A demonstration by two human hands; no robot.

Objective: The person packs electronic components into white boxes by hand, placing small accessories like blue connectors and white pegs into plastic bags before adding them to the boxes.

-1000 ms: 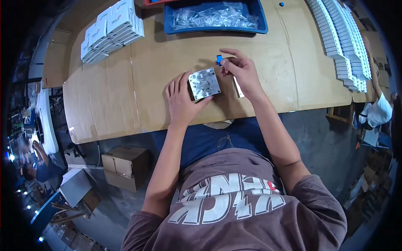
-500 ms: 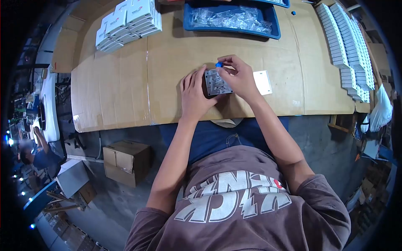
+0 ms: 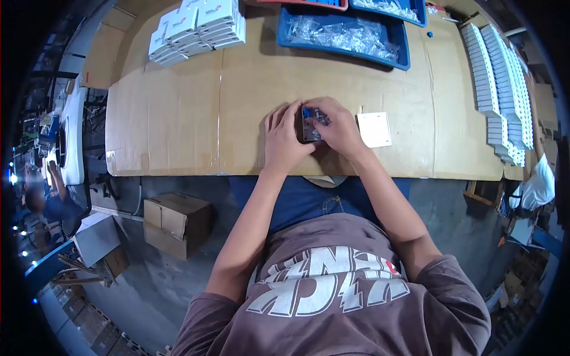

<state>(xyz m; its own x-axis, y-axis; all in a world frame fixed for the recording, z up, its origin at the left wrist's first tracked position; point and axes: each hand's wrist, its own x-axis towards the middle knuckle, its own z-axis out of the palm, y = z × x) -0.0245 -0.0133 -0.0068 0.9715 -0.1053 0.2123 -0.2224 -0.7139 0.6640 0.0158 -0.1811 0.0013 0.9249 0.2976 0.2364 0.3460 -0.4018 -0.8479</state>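
A small square open box point(image 3: 312, 136) with grey parts inside sits on the cardboard-covered table, between my hands. My left hand point(image 3: 285, 139) is closed around its left side, fingertips at the far edge and thumb at the near edge. A small blue part point(image 3: 307, 111) is at the far left corner of the box. My right hand point(image 3: 339, 132) bends over the box from the right, its index fingertip at the blue part and its thumb over the inside. The fingers partly hide the contact. To the right lies a flat white square plate point(image 3: 374, 130).
White boxes point(image 3: 199, 26) are stacked at the far left. A blue tray point(image 3: 344, 44) of clear plastic bags stands at the back, beside another blue tray point(image 3: 389, 7). Rows of white pieces point(image 3: 499, 83) line the right edge. Below left is a cardboard carton point(image 3: 175, 222).
My right hand has lowered the blue part into the far left corner of the box. My left hand stays around the box. The whole view has shifted slightly.
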